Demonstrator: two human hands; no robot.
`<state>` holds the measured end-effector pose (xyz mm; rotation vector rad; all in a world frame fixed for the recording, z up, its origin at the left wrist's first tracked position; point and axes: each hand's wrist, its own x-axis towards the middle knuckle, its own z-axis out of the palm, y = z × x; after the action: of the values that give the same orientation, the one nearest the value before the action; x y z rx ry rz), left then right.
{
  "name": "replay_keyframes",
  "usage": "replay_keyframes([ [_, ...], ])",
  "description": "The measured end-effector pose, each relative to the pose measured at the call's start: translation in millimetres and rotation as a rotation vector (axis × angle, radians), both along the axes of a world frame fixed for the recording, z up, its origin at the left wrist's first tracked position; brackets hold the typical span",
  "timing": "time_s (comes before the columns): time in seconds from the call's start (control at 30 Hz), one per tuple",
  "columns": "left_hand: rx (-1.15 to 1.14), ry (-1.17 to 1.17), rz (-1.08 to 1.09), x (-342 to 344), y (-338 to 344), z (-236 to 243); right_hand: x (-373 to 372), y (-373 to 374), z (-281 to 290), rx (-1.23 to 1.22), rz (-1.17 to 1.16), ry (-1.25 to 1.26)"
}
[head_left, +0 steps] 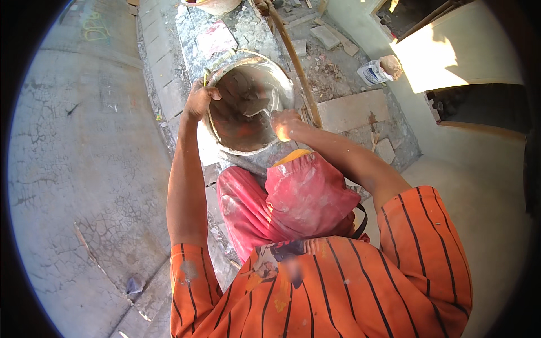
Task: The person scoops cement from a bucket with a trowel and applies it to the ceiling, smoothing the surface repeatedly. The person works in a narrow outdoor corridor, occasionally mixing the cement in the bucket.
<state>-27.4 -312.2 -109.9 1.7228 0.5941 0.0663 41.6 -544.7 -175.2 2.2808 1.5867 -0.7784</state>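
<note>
A large mortar-smeared bucket (pixel 231 129) stands in front of me, with grey mix inside. My left hand (pixel 200 100) is closed on its left rim, beside a thin yellowish strip. My right hand (pixel 284 123) grips the handle of a trowel (pixel 256 106), whose blade is inside the bucket, partly in the mix. A pale board (pixel 217 38) lies just beyond the bucket. My knees in red trousers sit just below it.
A wooden pole (pixel 298 59) runs along the bucket's right. Broken slabs (pixel 352 110), rubble and an open bag (pixel 378 71) lie to the right, by a wall with dark openings. Another bucket (pixel 208 4) is at the top. A cracked grey surface (pixel 84 158) fills the left.
</note>
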Motion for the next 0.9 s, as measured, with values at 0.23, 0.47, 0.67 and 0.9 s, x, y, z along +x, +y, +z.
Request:
replay_keyframes([
  [0.23, 0.109, 0.067, -0.1, 10, -5, 5, -2, 41, 15, 0.103, -0.225, 0.004],
  [0.47, 0.129, 0.055, -0.071, 3, 4, 0, 4, 27, 54, -0.026, 0.08, 0.061],
  [0.67, 0.082, -0.025, -0.09, 18, -27, 26, -47, 10, -19, 0.074, -0.22, 0.008],
  [0.9, 0.14, 0.009, -0.092, 14, -7, 10, 15, 30, 72, 0.171, -0.005, 0.071],
])
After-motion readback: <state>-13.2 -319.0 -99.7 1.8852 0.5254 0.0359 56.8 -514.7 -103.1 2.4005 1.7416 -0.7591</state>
